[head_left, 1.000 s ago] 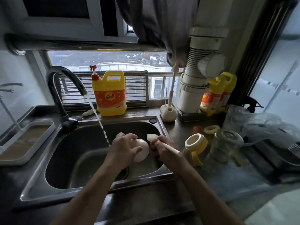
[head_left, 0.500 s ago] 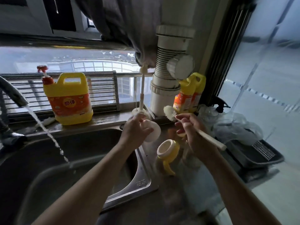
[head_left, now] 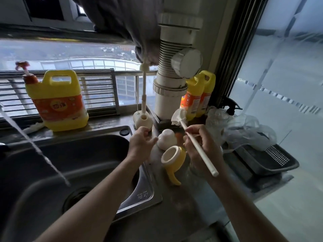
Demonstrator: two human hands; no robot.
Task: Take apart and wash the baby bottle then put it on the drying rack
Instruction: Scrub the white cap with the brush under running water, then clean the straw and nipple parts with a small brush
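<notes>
Left hand (head_left: 142, 143) hung loosely curled and empty just beside white cap (head_left: 167, 139) sitting on counter (head_left: 174, 206) near yellow collar (head_left: 173, 158), right hand (head_left: 203, 147) gripping brush (head_left: 190, 135), likely for scrubbing next part.

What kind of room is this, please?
Most likely a home kitchen, at the washing-up area: a stainless steel sink with tap water running into it, a large yellow detergent jug with a pump by the window, and a dark countertop.
</notes>
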